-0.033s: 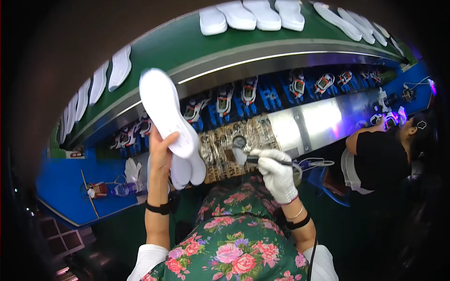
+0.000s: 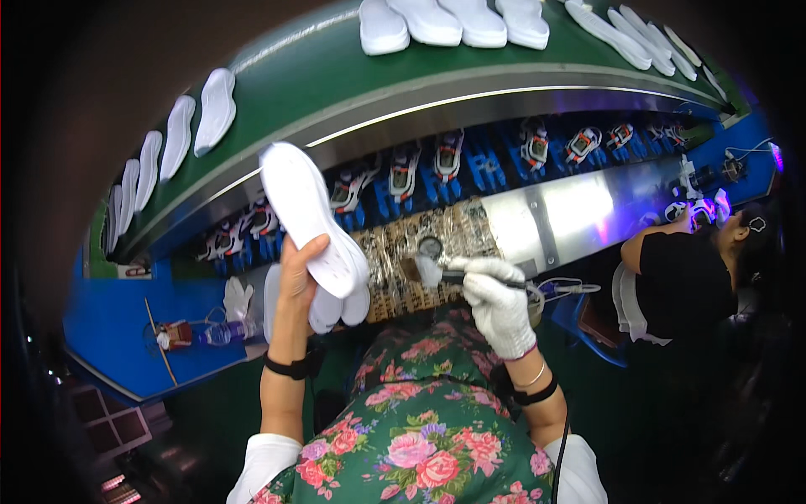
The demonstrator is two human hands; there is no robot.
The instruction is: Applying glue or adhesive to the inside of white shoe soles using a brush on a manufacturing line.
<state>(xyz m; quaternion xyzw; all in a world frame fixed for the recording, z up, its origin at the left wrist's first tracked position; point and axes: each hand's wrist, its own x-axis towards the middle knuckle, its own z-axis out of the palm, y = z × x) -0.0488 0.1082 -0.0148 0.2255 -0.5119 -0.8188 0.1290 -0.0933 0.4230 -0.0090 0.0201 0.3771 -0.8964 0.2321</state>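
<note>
My bare left hand [image 2: 295,270] grips a white shoe sole [image 2: 300,206] near its lower end, thumb on top, and holds it up in front of the conveyor. Other white soles [image 2: 329,309] lie just beyond and below this hand, partly hidden by it. My right hand [image 2: 497,307], in a white knitted glove, is closed around the dark handle of a brush [image 2: 429,270]. Its pale bristles are beside a small round dark cup [image 2: 430,247] on the worktop; whether they touch it I cannot tell.
White soles [image 2: 484,23] stand along the green conveyor belt [image 2: 294,71]. Beneath it, shoe uppers [image 2: 403,170] sit in blue racks. A worn, film-covered board [image 2: 386,286] adjoins a metal plate [image 2: 579,214]. A bottle [image 2: 220,333] stands left; a co-worker [image 2: 684,273] sits right.
The sole in my left hand has shifted slightly down and to the right. My right hand and the brush have moved only a little.
</note>
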